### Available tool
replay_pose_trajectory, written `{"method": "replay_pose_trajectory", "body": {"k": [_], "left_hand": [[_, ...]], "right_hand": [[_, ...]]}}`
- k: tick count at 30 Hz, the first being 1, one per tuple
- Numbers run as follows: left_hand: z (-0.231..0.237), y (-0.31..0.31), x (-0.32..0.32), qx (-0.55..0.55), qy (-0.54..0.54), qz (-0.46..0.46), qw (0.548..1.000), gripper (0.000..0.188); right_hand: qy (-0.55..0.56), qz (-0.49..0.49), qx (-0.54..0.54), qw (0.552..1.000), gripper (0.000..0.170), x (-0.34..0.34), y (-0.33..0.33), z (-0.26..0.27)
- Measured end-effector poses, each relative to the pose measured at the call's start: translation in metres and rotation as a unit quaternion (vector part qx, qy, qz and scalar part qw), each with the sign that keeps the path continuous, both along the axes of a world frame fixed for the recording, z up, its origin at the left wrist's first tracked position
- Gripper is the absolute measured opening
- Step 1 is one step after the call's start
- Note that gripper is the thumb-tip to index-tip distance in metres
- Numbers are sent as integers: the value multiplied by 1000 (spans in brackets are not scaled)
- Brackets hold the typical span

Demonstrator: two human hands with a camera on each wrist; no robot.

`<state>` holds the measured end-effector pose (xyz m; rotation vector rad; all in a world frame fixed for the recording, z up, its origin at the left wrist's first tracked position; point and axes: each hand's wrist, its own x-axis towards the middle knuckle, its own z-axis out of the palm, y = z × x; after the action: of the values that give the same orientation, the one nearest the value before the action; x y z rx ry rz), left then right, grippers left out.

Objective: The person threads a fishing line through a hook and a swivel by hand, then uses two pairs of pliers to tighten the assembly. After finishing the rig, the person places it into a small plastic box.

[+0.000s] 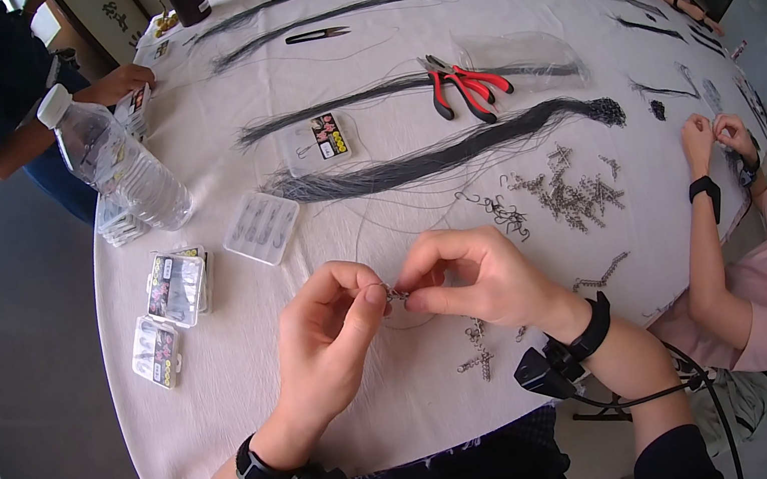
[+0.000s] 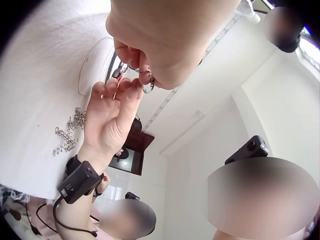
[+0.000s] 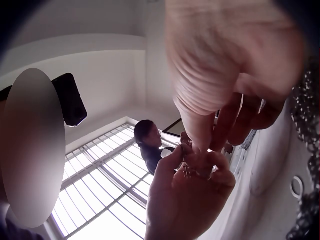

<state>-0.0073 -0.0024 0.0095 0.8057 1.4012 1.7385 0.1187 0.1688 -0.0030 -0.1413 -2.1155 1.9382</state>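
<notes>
Over the near part of the table, my left hand and right hand meet fingertip to fingertip. Both pinch a small metal spring between thumb and fingers. In the left wrist view, coils of the spring show beside the left fingertips, and a curved wire end sticks out by the right thumb. The right wrist view has shiny coils under the fingers; most of the piece is hidden. A thin dark line loops on the table just beyond the hands.
Loose metal springs and hooks lie to the right. Further off are a black strand bundle and red-handled pliers. Clear hook boxes and a water bottle stand left. Other people sit around the table.
</notes>
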Motion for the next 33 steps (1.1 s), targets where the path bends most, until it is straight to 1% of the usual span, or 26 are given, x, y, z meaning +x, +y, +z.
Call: {"method": "replay_pose_trajectory", "body": {"k": [5,7,11,13,14,16,17,18,19,20,21,23,24,26,28,29,31,33], "left_hand": [[0,0,-1,-4,-2,-6,1000,11],[0,0,-1,-1,-5,-6,1000,12],[-1,1,-1,-2,-16,-6,1000,12],[-3,1,-1,-2,-22,-5,1000,12],[-4,1,-1,-3,-27,-5,1000,12],[-4,1,-1,-8,-31,1,999,11],[-4,0,-1,-13,-34,7,999,11],[-4,0,0,-14,-35,7,999,11],[-3,0,0,-22,-9,16,1000,10],[-3,0,1,-31,16,25,999,10],[-5,0,2,-31,16,25,999,10],[-10,1,4,-47,108,78,990,8],[-13,1,4,-47,108,78,990,8],[-16,2,5,-28,215,109,970,9],[-16,3,6,-20,236,119,964,9],[-15,3,7,-12,257,129,958,10],[-14,4,7,-13,272,132,953,10],[-12,3,8,-13,287,135,948,10]], "right_hand": [[6,10,-3,1000,10,0,2,-3],[-22,-14,-73,997,11,2,1,0],[-29,-28,-93,995,13,4,2,4],[13,-46,-55,997,9,4,1,7],[13,-45,-55,997,9,4,1,6],[82,-42,69,993,7,3,0,6],[82,-41,69,993,7,3,-1,7],[104,-47,95,989,8,2,-4,8],[125,-53,121,983,10,1,-6,10],[125,-52,120,983,10,1,-7,11],[137,-52,135,980,10,0,-7,12],[150,-52,148,976,10,-1,-9,13],[146,-56,148,976,10,-1,-11,13],[143,-60,148,977,9,-2,-14,11],[135,-67,100,983,8,-2,-16,6],[135,-67,100,983,8,-2,-18,5],[99,-68,12,993,7,0,-20,4],[94,-72,5,993,8,1,-21,4]]}}
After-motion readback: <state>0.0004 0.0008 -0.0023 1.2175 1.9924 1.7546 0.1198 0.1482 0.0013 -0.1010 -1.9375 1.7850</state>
